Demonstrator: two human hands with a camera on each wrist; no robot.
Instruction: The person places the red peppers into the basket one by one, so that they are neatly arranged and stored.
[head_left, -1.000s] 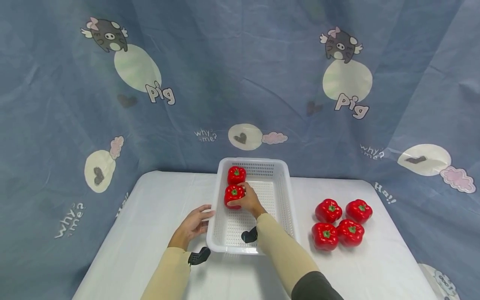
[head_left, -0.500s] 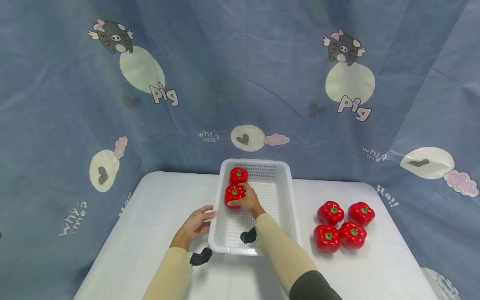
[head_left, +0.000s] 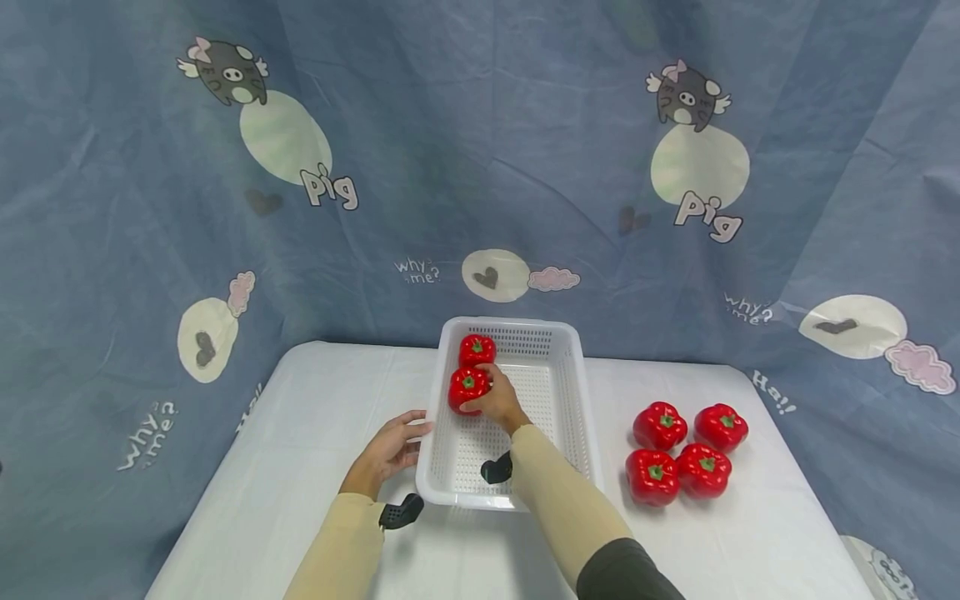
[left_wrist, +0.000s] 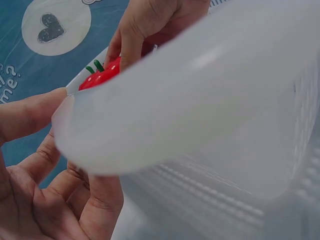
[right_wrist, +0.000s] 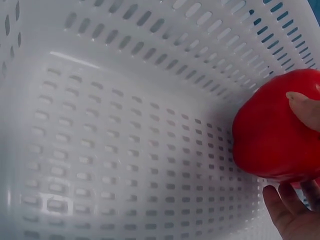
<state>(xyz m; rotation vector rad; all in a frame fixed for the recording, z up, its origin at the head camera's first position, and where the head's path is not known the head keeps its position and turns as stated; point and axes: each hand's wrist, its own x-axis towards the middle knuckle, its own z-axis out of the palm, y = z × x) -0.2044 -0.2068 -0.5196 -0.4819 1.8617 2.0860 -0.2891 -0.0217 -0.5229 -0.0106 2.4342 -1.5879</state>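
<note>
Your right hand [head_left: 498, 402] is clamped on a glossy red bell pepper with a green stem [head_left: 467, 387], thumb on the near side, fingers round the far side, and there it is at about 10 o'clock inside the white perforated plastic basket [head_left: 468, 501]. Whether the pepper's underside rests on the floor, you cannot tell from here. That shiny skin looks slick: let thumb and fingers come away unevenly and the pepper could tip or roll onto the bare floor towards 4 o'clock. Just beyond your fingers, at 11, sits a second glossy red bell pepper [head_left: 477, 348], so close that a careless knuckle could nudge it into the far wall. And watch that beige sleeve [head_left: 566, 492] of yours, passing over the rim near 5 o'clock; drag it low and it might snag and tug the basket. Over between 8 and 9, your left hand [head_left: 392, 446] touches the rim, fingers apart and loose; a light touch like that may steady it, but a hard push could slide the basket across the white cloth-covered table [head_left: 375, 375]. Further out, around 3 to 4 o'clock, four more red bell peppers [head_left: 702, 471] stand close together on the cloth; a wide elbow swing could scatter them.
</note>
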